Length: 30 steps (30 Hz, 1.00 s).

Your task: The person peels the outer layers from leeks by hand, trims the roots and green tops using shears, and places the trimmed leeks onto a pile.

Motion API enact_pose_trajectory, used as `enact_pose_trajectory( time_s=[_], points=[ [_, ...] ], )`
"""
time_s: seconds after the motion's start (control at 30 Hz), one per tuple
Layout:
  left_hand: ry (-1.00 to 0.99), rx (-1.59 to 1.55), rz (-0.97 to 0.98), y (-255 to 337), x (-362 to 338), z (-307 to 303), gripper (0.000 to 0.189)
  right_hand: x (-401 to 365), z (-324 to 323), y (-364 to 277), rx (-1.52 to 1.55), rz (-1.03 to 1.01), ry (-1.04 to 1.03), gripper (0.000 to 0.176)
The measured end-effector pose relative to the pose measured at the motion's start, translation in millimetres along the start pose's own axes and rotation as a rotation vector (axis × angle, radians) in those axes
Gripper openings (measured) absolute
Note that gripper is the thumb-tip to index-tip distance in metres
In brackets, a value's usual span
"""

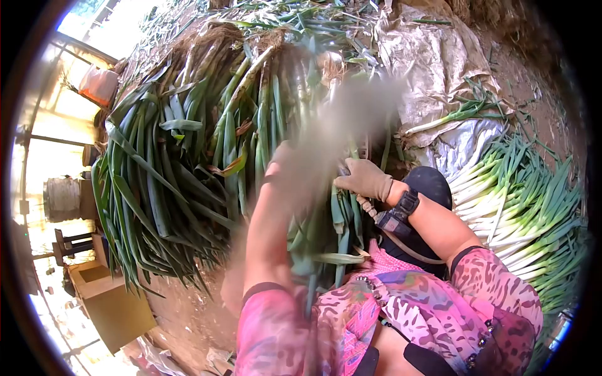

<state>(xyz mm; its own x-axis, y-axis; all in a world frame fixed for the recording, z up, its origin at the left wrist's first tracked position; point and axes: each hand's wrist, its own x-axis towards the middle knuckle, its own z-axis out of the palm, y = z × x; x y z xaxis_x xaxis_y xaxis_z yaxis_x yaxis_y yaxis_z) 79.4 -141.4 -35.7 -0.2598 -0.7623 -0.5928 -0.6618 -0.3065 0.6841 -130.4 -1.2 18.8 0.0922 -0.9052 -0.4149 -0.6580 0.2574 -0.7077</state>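
My right hand [365, 180], in a tan glove, is closed around a hose-fed tool [343, 168] whose body is mostly hidden by the fingers. A hose [367, 207] runs from below that hand toward my lap. My left arm reaches up beside it, and my left hand [285, 160] is smeared by motion and a grey blur, so its fingers cannot be made out. Long green onion leaves [343, 219] hang just below my right hand. To the left of my left hand lies a thick heap of unpeeled green onions [169, 163], roots toward the top.
Peeled white-stemmed green onions [501, 213] lie piled at my right. One loose onion [454, 117] rests on crumpled sheeting [417, 50]. Leaf scraps [313, 19] cover the ground ahead. A yellowish box [116, 307] and a whitish bucket [63, 199] stand at left.
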Motion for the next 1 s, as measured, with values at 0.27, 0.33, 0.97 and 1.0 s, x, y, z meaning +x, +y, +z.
enact_pose_trajectory(
  time_s=[0.27,0.33,0.97,1.0],
  points=[
    [0.043,0.277,1.034,11.3,-76.2,-2.0,0.03,-38.4,-11.3,-21.6,0.1,-0.032,-0.146,0.044],
    [-0.006,0.191,0.779,12.0,-72.0,7.3,0.026,-28.3,-8.5,-20.3,0.04,-0.036,-0.038,0.041],
    [0.173,0.386,0.247,72.3,-129.2,12.3,0.04,-40.0,10.3,-38.4,-0.041,0.069,-0.046,0.046],
    [0.148,0.36,0.211,66.4,-121.9,11.7,0.041,-31.2,17.0,-26.2,-0.062,0.002,0.033,0.046]
  ],
)
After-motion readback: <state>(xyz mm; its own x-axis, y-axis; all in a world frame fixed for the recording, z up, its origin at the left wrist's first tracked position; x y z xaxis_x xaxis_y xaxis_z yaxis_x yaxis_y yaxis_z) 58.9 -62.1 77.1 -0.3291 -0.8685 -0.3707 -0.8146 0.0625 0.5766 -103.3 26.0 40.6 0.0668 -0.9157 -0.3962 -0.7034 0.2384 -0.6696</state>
